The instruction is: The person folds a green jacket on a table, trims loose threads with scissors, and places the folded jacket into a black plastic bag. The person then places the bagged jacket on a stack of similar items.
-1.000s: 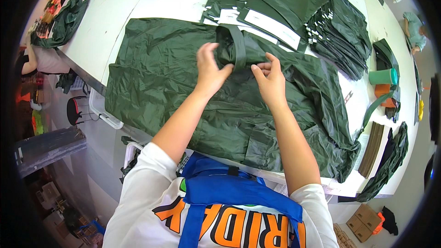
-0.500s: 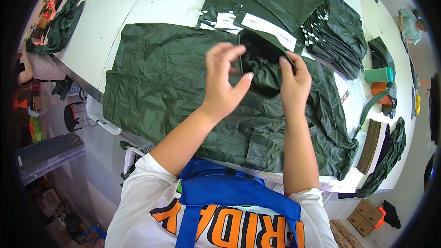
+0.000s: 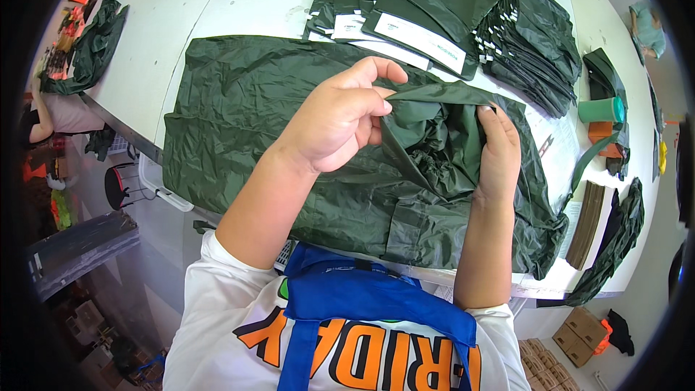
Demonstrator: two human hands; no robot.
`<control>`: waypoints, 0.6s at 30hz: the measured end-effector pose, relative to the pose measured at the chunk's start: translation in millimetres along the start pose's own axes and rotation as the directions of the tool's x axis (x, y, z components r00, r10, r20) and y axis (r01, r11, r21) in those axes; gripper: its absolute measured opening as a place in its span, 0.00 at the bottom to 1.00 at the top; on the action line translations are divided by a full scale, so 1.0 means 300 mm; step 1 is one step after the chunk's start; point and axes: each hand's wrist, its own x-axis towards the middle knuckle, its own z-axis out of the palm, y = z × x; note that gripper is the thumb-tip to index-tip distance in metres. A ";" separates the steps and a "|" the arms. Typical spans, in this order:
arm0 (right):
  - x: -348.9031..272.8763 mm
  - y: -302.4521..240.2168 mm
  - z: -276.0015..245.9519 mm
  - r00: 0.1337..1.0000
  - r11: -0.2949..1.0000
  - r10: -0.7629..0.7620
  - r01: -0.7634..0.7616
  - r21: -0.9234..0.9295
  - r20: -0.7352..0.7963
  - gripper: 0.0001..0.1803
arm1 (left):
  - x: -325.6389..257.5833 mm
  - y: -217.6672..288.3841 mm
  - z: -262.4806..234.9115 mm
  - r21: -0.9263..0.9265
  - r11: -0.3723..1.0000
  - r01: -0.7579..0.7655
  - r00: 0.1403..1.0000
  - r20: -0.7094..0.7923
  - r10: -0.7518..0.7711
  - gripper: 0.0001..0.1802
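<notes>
Green fabric (image 3: pixel 414 124), mouth open, is positioned between both grips. I observe the left hand (image 3: pixel 346 114) pinching its left rim and the right hand (image 3: pixel 499 148) pinching its right rim. Wrinkled green cloth (image 3: pixel 239 116) extends beneath the grips.

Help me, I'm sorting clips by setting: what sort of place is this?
Probably a garment workshop or packing room: wrinkled dark green fabric lies spread on a large white table, folded green pieces are piled beyond it, and cardboard boxes stand at lower right.
</notes>
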 end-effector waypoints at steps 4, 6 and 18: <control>-0.015 -0.010 0.008 0.996 0.998 -0.048 0.051 0.043 -0.072 0.11 | -0.005 -0.010 0.020 -0.030 0.998 -0.049 0.999 -0.005 0.048 0.20; -0.031 -0.013 0.023 0.988 0.992 -0.120 0.122 0.019 -0.093 0.11 | -0.029 -0.045 0.040 0.548 0.818 -0.176 0.956 -0.103 0.274 0.23; -0.082 -0.005 0.070 0.920 0.922 -0.384 0.378 -0.081 -0.073 0.10 | -0.174 -0.212 0.070 0.054 0.983 -0.177 0.924 -0.334 0.185 0.21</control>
